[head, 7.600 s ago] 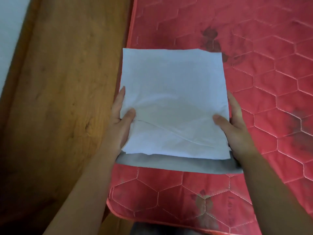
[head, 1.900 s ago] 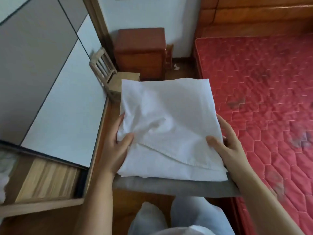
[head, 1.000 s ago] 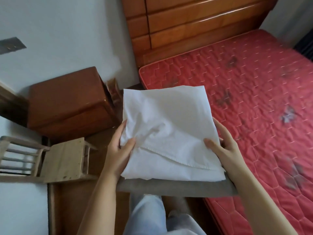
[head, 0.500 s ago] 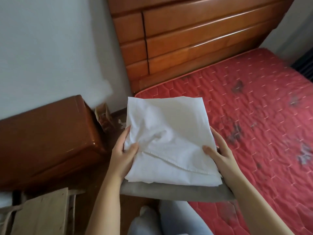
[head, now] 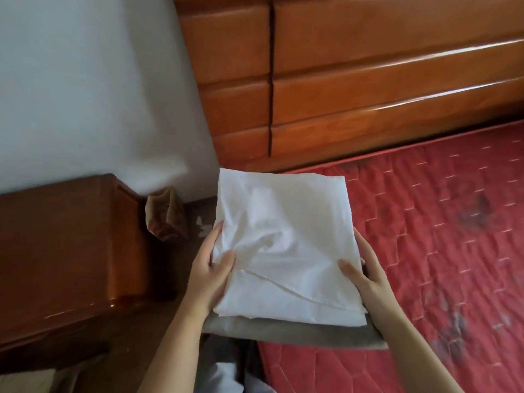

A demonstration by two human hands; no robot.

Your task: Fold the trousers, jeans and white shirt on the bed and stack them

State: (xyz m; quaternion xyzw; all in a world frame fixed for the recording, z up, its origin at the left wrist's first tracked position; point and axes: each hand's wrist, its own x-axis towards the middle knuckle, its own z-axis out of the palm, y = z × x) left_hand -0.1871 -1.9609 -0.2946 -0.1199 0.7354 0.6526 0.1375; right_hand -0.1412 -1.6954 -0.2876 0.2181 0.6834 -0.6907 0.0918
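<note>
Fingers (head: 212, 241) of the left hand (head: 208, 275) are curling round the left edge of a clothes stack, thumb pressing down on top, the other fingers running along the edge and under it. Right hand (head: 368, 279) is doing the same on the right edge: thumb lying on top, fingers wrapping the side and going underneath, mostly hidden. Both hands are gripping the stack, which is resting on neither bed nor floor. White shirt (head: 283, 239) is sitting on top, folded to a rough square, creased near the left thumb, with a hemmed edge running diagonally across its near part. Grey folded garment (head: 283, 331) is lying directly under it, sticking out along the near edge; whether anything else is lying in between or below, cannot tell. Stack is hanging over the near left corner of the bed (head: 442, 228), a red quilted mattress with dark smudges, its left part reaching out over the floor (head: 133, 347). Wooden headboard (head: 368, 80) is standing behind the mattress. Pale wall (head: 85, 80) is filling the upper left. Brown nightstand (head: 71, 245) is standing at left, with a crumpled paper bag (head: 166, 217) leaning just beside it. Person's legs (head: 224, 375) in light fabric are showing below the stack at the bottom edge.
</note>
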